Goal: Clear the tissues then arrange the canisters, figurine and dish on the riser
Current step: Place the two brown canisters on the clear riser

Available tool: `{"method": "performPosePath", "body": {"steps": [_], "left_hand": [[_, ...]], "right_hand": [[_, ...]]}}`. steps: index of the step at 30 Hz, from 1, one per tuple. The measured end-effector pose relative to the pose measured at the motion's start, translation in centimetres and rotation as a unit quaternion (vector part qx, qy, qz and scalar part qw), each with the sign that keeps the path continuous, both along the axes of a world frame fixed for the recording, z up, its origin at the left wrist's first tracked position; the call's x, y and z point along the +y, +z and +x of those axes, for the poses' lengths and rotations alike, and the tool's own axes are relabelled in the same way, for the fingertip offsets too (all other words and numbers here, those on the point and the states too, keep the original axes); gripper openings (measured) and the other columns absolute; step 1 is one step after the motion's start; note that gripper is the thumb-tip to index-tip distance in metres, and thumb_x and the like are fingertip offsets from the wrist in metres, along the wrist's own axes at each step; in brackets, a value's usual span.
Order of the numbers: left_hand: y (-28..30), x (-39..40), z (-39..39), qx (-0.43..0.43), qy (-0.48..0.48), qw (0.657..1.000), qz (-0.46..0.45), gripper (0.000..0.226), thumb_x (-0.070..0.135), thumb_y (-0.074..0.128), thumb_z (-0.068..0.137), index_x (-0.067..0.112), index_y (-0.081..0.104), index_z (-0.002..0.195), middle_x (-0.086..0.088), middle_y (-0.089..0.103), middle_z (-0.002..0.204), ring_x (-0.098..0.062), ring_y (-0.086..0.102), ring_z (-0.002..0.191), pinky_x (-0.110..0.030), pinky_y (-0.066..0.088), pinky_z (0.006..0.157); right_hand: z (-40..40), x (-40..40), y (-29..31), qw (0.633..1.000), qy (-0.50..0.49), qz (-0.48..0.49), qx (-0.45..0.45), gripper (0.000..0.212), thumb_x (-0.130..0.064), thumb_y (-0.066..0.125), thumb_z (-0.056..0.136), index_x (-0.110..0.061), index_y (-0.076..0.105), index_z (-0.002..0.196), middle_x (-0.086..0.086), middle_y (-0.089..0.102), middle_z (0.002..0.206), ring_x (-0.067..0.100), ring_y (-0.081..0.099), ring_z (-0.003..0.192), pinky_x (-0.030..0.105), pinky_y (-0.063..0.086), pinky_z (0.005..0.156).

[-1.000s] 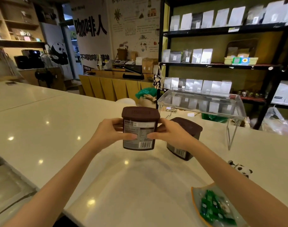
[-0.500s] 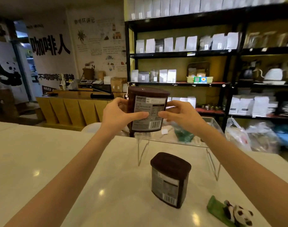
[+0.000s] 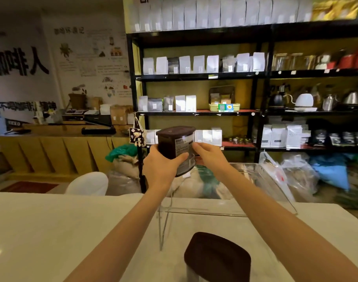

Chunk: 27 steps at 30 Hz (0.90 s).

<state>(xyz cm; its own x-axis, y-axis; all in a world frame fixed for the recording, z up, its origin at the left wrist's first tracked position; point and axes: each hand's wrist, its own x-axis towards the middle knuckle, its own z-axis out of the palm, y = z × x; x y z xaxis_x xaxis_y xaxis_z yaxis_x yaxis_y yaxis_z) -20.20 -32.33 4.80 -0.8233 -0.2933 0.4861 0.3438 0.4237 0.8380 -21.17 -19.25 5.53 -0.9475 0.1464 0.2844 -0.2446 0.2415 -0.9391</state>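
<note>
Canister (image 3: 177, 150) gripped between left hand (image 3: 161, 167) and right hand (image 3: 209, 155), tilted, above clear riser (image 3: 263, 180). Second canister (image 3: 216, 258) standing on counter (image 3: 51, 224) below.

Dim warm indoor light; motion blur softens the black metal shelving (image 3: 257, 76), worst rightward, with wide-angle bending at edges.

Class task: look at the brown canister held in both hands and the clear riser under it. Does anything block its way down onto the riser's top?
Nothing visible does. The held canister, tilted, is gripped by the left hand and right hand over the riser, whose visible top is bare. The second canister stands on the counter, nearer the camera.
</note>
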Motion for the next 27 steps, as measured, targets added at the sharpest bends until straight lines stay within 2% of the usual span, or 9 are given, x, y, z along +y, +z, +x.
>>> {"method": "performPosePath", "body": {"steps": [3,6,10,11,15,19,23,27], "left_hand": [[-0.6,-0.3,-0.8,0.004,-0.016,0.999,-0.037,0.065,0.041,0.08,0.061,0.01,0.057,0.114,-0.006,0.068,0.112,-0.02,0.062,0.104,-0.022,0.042,0.076],[-1.1,-0.5,-1.4,0.01,-0.029,0.998,-0.06,0.061,0.037,0.08,0.063,0.01,0.058,0.113,-0.008,0.069,0.111,-0.02,0.063,0.102,-0.024,0.045,0.078],[-1.8,-0.6,-2.0,0.013,-0.04,0.996,-0.077,0.063,0.034,0.08,0.063,0.008,0.056,0.116,-0.009,0.068,0.114,-0.021,0.062,0.105,-0.029,0.049,0.085],[-2.0,-0.6,-2.2,0.013,-0.04,0.996,-0.083,0.064,0.035,0.08,0.063,0.009,0.055,0.116,-0.009,0.067,0.115,-0.022,0.061,0.106,-0.031,0.05,0.086],[-3.0,-0.2,-2.9,-0.001,-0.029,0.993,-0.113,0.067,0.042,0.079,0.061,0.013,0.052,0.115,-0.006,0.065,0.115,-0.022,0.059,0.108,-0.033,0.049,0.087],[-3.4,-0.1,-3.2,-0.012,-0.03,0.992,-0.121,0.07,0.043,0.078,0.061,0.013,0.049,0.117,-0.007,0.063,0.117,-0.023,0.057,0.11,-0.037,0.05,0.091],[-3.6,-0.1,-3.4,-0.022,-0.025,0.99,-0.14,0.074,0.044,0.079,0.06,0.013,0.047,0.119,-0.006,0.061,0.119,-0.023,0.055,0.111,-0.038,0.049,0.091],[-3.6,-0.1,-3.4,-0.026,-0.017,0.986,-0.162,0.076,0.045,0.078,0.061,0.012,0.045,0.121,-0.007,0.059,0.121,-0.023,0.054,0.112,-0.037,0.048,0.09]], "right_hand": [[-1.2,0.0,-0.6,0.999,0.003,-0.025,-0.023,0.035,-0.025,0.041,0.095,-0.007,0.058,0.12,0.015,0.064,0.12,0.022,0.061,0.101,0.029,0.05,0.085],[-2.4,0.1,-0.9,0.997,0.024,-0.048,-0.052,0.037,-0.026,0.038,0.097,-0.007,0.056,0.123,0.014,0.062,0.122,0.026,0.059,0.109,0.027,0.049,0.084],[-3.3,-0.1,-1.5,0.995,0.048,-0.056,-0.071,0.036,-0.026,0.034,0.098,-0.009,0.055,0.122,0.005,0.061,0.108,0.011,0.059,0.088,0.015,0.047,0.065],[-3.5,-0.1,-1.7,0.995,0.045,-0.054,-0.074,0.036,-0.026,0.034,0.098,-0.01,0.055,0.123,0.003,0.06,0.106,0.01,0.058,0.087,0.014,0.046,0.064],[-4.2,0.0,-2.7,0.995,0.032,-0.046,-0.085,0.037,-0.026,0.033,0.098,-0.009,0.056,0.12,0.009,0.063,0.116,0.018,0.059,0.101,0.019,0.048,0.075],[-4.5,0.0,-3.6,0.994,0.017,-0.054,-0.089,0.036,-0.026,0.036,0.097,-0.009,0.045,0.126,0.011,0.057,0.126,0.021,0.056,0.112,0.03,0.046,0.093],[-4.6,0.1,-4.5,0.993,0.023,-0.06,-0.098,0.031,-0.025,0.036,0.097,-0.011,0.044,0.124,0.01,0.054,0.129,0.016,0.052,0.109,0.03,0.043,0.097],[-4.4,0.0,-4.6,0.995,0.027,-0.027,-0.091,0.032,-0.023,0.034,0.098,-0.012,0.042,0.127,0.008,0.051,0.133,0.015,0.049,0.112,0.028,0.039,0.095]]}}
